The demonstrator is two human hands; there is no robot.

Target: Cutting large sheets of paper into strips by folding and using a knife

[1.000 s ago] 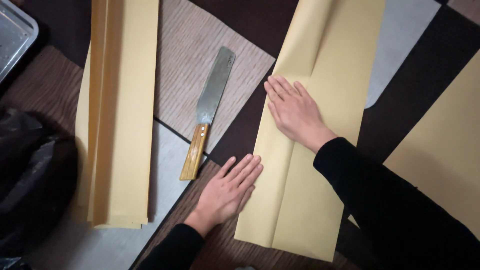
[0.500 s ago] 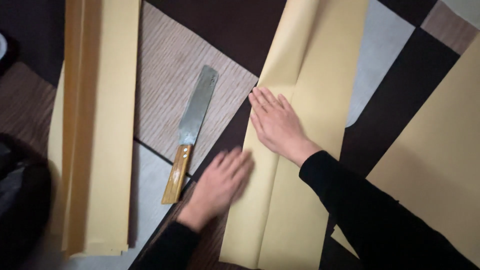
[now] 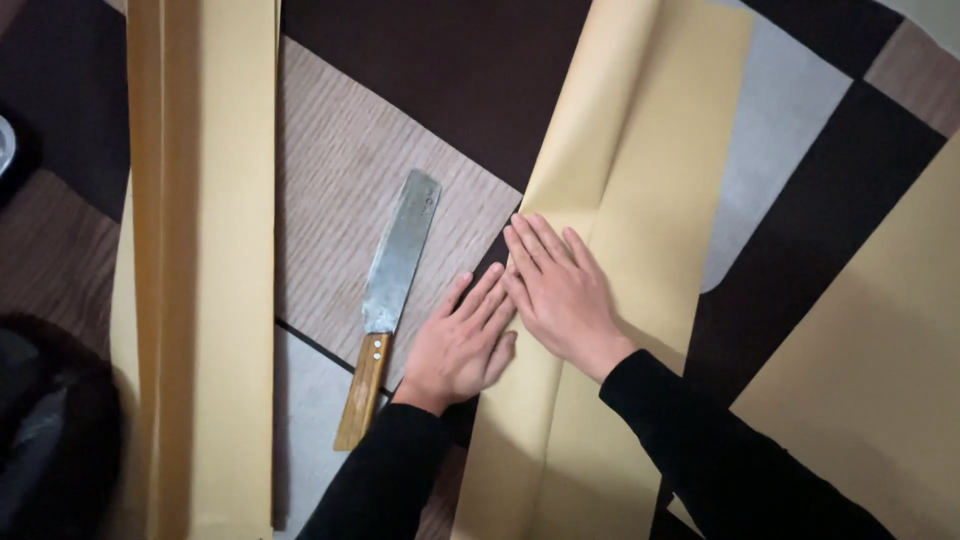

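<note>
Seen from the head camera, the right hand [image 3: 562, 295] lies flat, fingers spread, on the folded edge of a long yellow paper sheet [image 3: 640, 210] on the patterned floor. The left hand [image 3: 462, 345] lies open and flat at that edge, holding nothing. A wooden-handled knife [image 3: 390, 300] lies just left of it, and a stack of folded yellow paper [image 3: 205, 270] lies farther left.

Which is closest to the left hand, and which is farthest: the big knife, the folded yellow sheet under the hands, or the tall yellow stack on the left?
From the left hand:
1. Folded yellow sheet: its left edge lies under the fingertips.
2. Knife: just left of the hand, handle by the wrist.
3. Tall yellow stack: far left, beyond the knife.
</note>
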